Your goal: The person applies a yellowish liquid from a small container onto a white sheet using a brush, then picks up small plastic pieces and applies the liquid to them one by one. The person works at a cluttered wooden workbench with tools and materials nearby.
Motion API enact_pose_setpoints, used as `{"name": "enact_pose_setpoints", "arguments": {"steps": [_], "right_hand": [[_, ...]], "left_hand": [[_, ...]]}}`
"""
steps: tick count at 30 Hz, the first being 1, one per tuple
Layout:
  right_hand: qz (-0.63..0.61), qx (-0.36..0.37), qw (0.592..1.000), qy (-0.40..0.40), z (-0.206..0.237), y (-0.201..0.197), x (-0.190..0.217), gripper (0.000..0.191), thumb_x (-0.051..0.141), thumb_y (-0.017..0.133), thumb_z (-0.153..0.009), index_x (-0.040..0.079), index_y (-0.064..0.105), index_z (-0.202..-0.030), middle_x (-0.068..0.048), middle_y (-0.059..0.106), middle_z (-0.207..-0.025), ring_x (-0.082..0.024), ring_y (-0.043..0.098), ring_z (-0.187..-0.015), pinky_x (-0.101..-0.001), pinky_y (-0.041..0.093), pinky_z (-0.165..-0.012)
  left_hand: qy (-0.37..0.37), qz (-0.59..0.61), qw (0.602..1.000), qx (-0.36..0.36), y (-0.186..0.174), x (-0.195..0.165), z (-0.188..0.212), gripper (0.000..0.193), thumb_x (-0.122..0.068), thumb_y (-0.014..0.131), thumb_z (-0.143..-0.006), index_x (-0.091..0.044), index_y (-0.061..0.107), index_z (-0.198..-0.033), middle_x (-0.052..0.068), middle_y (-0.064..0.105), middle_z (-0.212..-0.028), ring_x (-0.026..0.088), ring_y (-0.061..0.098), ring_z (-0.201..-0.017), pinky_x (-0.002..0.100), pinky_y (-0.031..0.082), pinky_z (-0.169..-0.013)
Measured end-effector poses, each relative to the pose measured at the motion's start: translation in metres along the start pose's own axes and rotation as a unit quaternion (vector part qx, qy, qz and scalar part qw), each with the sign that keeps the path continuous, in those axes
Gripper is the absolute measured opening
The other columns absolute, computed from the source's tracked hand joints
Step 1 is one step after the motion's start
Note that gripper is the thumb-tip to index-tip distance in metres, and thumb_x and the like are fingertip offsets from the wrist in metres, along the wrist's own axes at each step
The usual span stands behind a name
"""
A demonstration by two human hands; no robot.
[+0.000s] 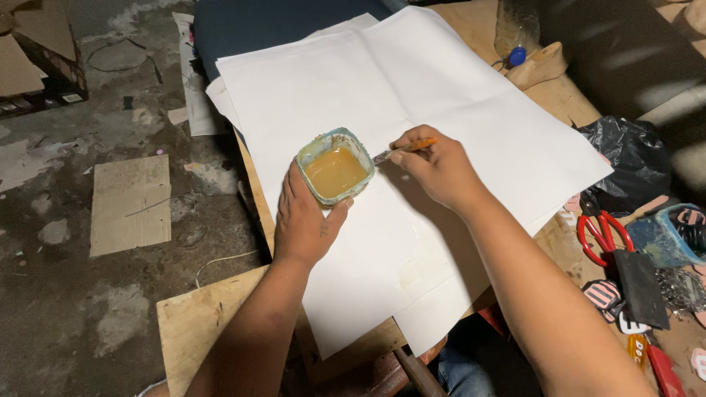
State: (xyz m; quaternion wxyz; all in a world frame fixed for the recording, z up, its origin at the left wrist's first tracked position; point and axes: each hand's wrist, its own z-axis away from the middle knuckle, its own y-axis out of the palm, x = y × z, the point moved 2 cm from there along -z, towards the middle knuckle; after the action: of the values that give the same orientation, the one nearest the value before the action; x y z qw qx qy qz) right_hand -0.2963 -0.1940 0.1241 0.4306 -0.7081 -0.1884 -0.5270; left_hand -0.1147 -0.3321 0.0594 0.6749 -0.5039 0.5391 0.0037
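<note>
Fingers (412,151) of the right hand (437,169) pinch a small brush (404,149) beside a tub (335,166) of amber glue. Left hand (305,217) grips the tub on white paper (441,103) covering the surface (198,323). Red scissors (603,234) lie well apart, right.

The red-handled scissors (604,237) lie on the wooden table (195,327) at its right side. Just above them sits a crumpled black plastic bag (625,158). Right of the scissors stands a blue tub (665,239). Just below them lies a flat black piece (641,279), with a striped pink and black piece (603,295) beside it. Far above the scissors, at the table's back edge, lies a clear plastic bottle with a blue cap (517,56). Far left of the scissors, a flat cardboard sheet (131,204) lies on the stained concrete floor (66,294).
</note>
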Motion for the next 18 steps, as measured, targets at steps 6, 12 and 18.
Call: {"name": "enact_pose_setpoints", "arguments": {"steps": [6,12,18], "right_hand": [[0.140,0.086,0.985,0.058,0.053,-0.008,-0.003,0.015,0.019,0.069,-0.092,0.006,0.068,-0.099,-0.002,0.078,-0.089,-0.010,0.069,-0.081,-0.0250,0.054,-0.077],[0.189,0.104,0.969,0.124,0.109,-0.038,0.000,0.015,0.020,0.072,-0.087,0.009,0.071,-0.097,-0.004,0.073,-0.076,-0.014,0.061,-0.063,-0.0268,0.050,-0.062],[-0.012,-0.118,0.992,0.046,0.013,-0.052,-0.016,0.017,0.014,0.069,-0.094,0.003,0.059,-0.102,-0.006,0.070,-0.093,-0.009,0.067,-0.082,-0.0251,0.055,-0.074]], "left_hand": [[0.031,0.002,0.999,-0.010,0.003,0.005,0.001,0.108,-0.038,0.079,-0.083,0.005,0.010,-0.154,0.030,0.028,-0.155,0.046,0.030,-0.146,0.052,0.028,-0.118],[0.027,-0.004,1.000,-0.011,0.006,0.005,0.000,0.111,-0.038,0.080,-0.082,0.006,0.008,-0.154,0.031,0.027,-0.155,0.046,0.029,-0.145,0.053,0.026,-0.118],[0.029,-0.014,0.999,-0.014,0.004,0.003,-0.002,0.111,-0.040,0.079,-0.082,0.005,0.007,-0.154,0.030,0.026,-0.156,0.045,0.028,-0.147,0.052,0.026,-0.119]]}}
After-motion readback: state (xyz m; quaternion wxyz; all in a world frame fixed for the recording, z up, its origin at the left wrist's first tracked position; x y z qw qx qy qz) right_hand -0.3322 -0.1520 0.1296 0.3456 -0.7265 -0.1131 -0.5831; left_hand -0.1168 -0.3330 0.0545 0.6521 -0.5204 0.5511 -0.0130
